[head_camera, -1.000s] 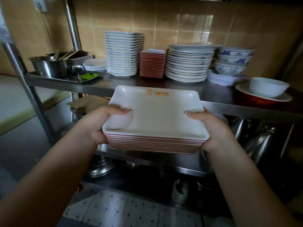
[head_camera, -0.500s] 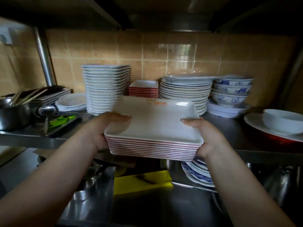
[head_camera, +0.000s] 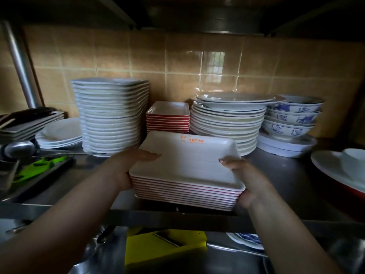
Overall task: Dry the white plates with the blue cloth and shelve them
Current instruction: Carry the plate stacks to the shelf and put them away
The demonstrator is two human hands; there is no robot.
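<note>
I hold a stack of rectangular white plates with red edges (head_camera: 189, 167) over the front of the steel shelf (head_camera: 280, 175). My left hand (head_camera: 126, 169) grips its left side, thumb over the top rim. On the stack's right side my right hand (head_camera: 246, 178) has its thumb on the top plate. An orange logo marks the top plate's far rim. Just behind the stack stands a smaller pile of the same red-edged plates (head_camera: 167, 117). The blue cloth is not in view.
On the shelf stand a tall pile of square white plates (head_camera: 110, 115), round white plates (head_camera: 229, 119), blue-patterned bowls (head_camera: 292, 117), and a white bowl on a red-rimmed plate (head_camera: 339, 167) at right. Utensils and a green item (head_camera: 39, 167) lie at left. A yellow board (head_camera: 164, 246) sits below.
The stack has risen from below the shelf to shelf level and moved forward over its front edge. Both hands keep the same hold.
</note>
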